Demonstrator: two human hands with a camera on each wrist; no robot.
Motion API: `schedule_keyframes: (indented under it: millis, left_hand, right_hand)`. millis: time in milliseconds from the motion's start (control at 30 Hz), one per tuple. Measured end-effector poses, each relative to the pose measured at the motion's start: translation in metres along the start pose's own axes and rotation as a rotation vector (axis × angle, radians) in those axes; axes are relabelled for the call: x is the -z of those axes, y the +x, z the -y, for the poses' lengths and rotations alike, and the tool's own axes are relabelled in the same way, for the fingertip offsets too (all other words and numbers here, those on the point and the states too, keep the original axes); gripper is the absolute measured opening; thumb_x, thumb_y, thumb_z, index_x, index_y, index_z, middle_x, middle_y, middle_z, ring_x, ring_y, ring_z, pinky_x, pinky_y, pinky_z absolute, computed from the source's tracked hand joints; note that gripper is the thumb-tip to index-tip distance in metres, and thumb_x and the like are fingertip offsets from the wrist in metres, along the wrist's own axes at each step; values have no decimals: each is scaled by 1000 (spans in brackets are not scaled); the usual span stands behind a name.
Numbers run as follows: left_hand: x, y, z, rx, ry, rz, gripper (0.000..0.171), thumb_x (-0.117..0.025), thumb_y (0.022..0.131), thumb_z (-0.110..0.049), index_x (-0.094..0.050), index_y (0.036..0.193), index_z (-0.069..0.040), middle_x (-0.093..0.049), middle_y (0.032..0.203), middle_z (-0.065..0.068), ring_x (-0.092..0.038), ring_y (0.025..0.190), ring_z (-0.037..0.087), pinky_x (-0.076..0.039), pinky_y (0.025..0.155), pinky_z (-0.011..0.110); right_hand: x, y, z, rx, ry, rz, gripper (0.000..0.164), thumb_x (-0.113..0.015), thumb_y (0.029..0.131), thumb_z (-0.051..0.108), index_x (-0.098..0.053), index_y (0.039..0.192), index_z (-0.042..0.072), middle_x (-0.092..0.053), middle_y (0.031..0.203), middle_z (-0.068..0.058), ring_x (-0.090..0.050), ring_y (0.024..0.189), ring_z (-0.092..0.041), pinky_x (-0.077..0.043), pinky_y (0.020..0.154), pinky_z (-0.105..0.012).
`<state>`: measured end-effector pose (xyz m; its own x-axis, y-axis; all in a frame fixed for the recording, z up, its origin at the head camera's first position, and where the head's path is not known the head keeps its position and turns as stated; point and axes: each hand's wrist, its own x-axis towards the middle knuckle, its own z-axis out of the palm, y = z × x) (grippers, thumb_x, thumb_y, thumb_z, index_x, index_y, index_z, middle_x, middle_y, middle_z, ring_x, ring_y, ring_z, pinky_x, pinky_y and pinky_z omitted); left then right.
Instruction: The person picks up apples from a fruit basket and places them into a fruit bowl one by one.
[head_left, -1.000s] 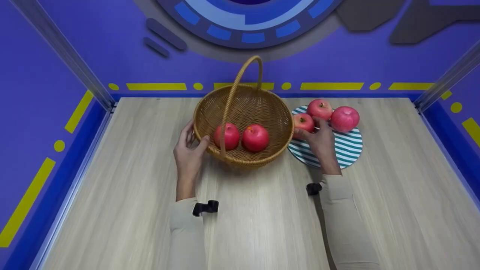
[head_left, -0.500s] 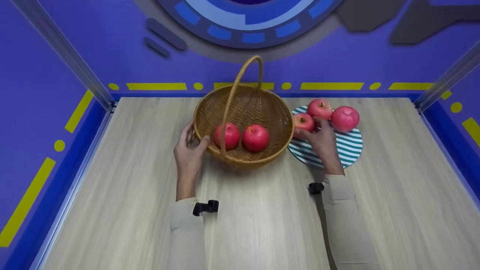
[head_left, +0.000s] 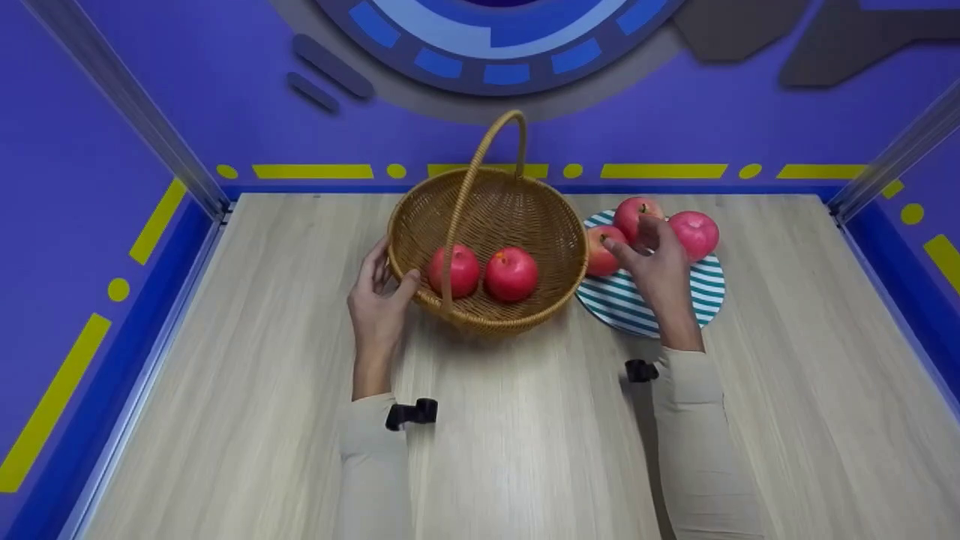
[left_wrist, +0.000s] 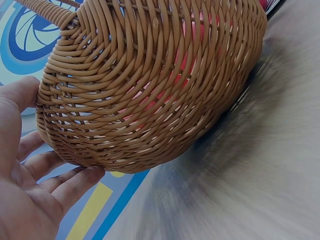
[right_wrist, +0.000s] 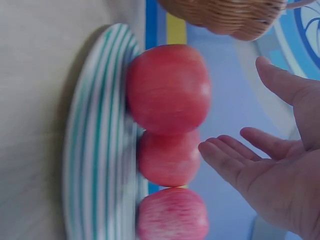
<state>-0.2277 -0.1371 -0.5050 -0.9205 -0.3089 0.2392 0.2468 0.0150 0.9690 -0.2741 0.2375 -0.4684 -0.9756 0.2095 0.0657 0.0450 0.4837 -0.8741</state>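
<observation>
My left hand (head_left: pixel 381 315) holds the wicker basket (head_left: pixel 517 202) at its left side, thumb on the rim and fingers along the outer wall. In the left wrist view the fingertips lie against the weave. Two red apples, one to the left (head_left: pixel 463 271) and one to the right (head_left: pixel 511 274), lie inside the basket. My right hand (head_left: pixel 664 281) is over the striped plate (head_left: pixel 626 311), its thumb and fingers apart with nothing between them. Three apples sit on that plate: a near one (right_wrist: pixel 169 90), a middle one (right_wrist: pixel 170 157) and a streaked pink one (right_wrist: pixel 172 215).
The basket's arched handle (head_left: pixel 469 180) rises above the rim. A blue patterned wall (head_left: pixel 247 112) stands behind the wooden table (head_left: pixel 510 435), with side panels left and right. The plate lies right beside the basket.
My right hand has let go of the leftmost apple on the plate and moved up and to the right. The left hand and the basket stay as they were.
</observation>
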Motion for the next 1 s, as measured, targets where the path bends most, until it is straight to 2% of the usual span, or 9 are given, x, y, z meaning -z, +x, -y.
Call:
schedule_keyframes:
  millis: [200, 300, 400, 533, 800, 1000]
  left_hand:
    - [-3, -5, -18, 30, 2, 3, 66, -72, 93, 1, -51, 155, 0, -54, 152, 27, -50, 143, 42, -43, 117, 45]
    - [-2, -4, -15, 18, 7, 3, 67, -74, 93, -2, -51, 156, -3, -54, 153, 25, -51, 142, 39, -43, 117, 45]
    - [-1, 0, -2, -3, 13, 1, 68, -76, 93, -5, -53, 156, -8, -56, 152, 22, -52, 142, 35, -43, 117, 48]
    - [0, 0, -2, -17, 17, 4, 65, -77, 93, -8, -56, 155, -12, -57, 151, 21, -54, 140, 34, -44, 116, 50]
    - [0, -1, -2, -19, 23, 12, 65, -79, 93, -13, -57, 154, -14, -58, 151, 17, -55, 139, 27, -44, 116, 48]
    - [0, 0, -1, -32, 15, 11, 66, -78, 94, -8, -55, 155, -11, -59, 150, 19, -55, 139, 33, -45, 115, 51]
  right_hand:
    - [4, -10, 17, 96, 85, -57, 77, -84, 94, 34, -48, 158, 9, -54, 156, -11, -53, 142, -28, -50, 111, -40]
    - [6, -15, 25, 145, 110, -77, 73, -84, 94, 30, -51, 156, 9, -57, 153, -10, -56, 139, -30, -52, 108, -40]
    - [6, -19, 30, 218, 123, -80, 69, -84, 94, 28, -54, 152, 5, -60, 149, -12, -58, 137, -30, -53, 107, -40]
    - [2, -22, 34, 293, 123, -57, 65, -84, 94, 28, -57, 148, 4, -62, 146, -11, -59, 137, -28, -51, 109, -42]
    - [-1, -24, 38, 299, 72, -26, 63, -84, 94, 25, -58, 148, 5, -63, 145, -11, -59, 137, -26, -49, 111, -42]
    - [-3, -26, 41, 308, 102, 20, 64, -85, 93, 20, -57, 149, 3, -61, 147, -14, -59, 137, -28, -47, 113, -45]
